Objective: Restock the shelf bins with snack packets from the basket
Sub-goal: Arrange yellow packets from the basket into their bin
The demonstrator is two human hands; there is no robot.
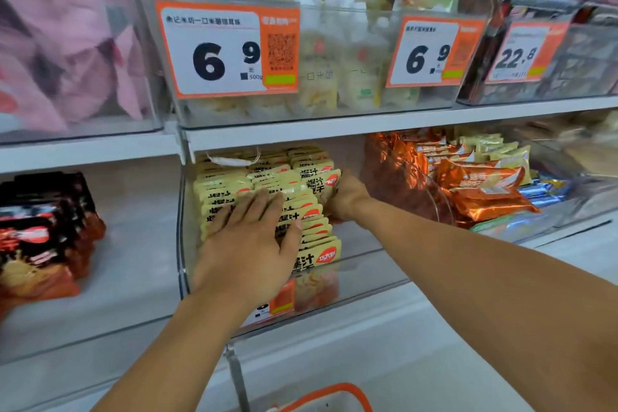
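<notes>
Yellow packets [267, 191] stand in rows in the clear bin [182, 237], running front to back. Left hand [247, 244] presses flat, fingers straight; right hand [346, 199] grips the stack's right end, nearer the gap

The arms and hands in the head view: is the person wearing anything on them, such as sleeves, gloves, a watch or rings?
Nothing shows on them. Both forearms are bare as far as the picture reaches, with no sleeve edge in view. The left hand has no glove, ring or watch. The right hand is also ungloved, with a bare wrist; its fingers are mostly hidden.
</notes>
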